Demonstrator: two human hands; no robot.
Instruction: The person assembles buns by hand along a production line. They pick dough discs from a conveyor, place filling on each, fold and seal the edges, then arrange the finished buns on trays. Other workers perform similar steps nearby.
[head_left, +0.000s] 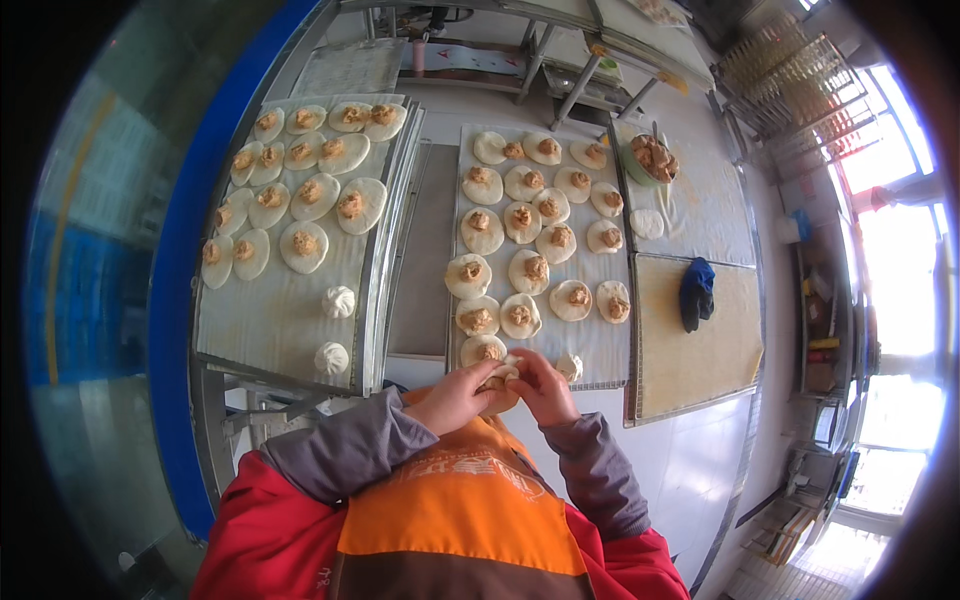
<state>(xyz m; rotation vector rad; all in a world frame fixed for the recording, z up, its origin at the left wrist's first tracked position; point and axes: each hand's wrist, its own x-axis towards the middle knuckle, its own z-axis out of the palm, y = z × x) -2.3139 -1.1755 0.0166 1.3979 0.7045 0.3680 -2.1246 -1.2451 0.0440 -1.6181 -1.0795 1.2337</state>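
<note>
Both hands' grip pinching dough bun [498,392], left hand [455,397], right hand [545,388], green bowl [637,170] of filling

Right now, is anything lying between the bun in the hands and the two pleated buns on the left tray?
Nothing visible on that bare tray stretch. Left hand and right hand hold the bun; only the tray's raised metal rim separates it from the pleated buns.

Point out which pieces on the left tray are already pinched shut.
The two closed buns near the left tray's front right; every other piece there lies flat and open, filling showing.
</note>
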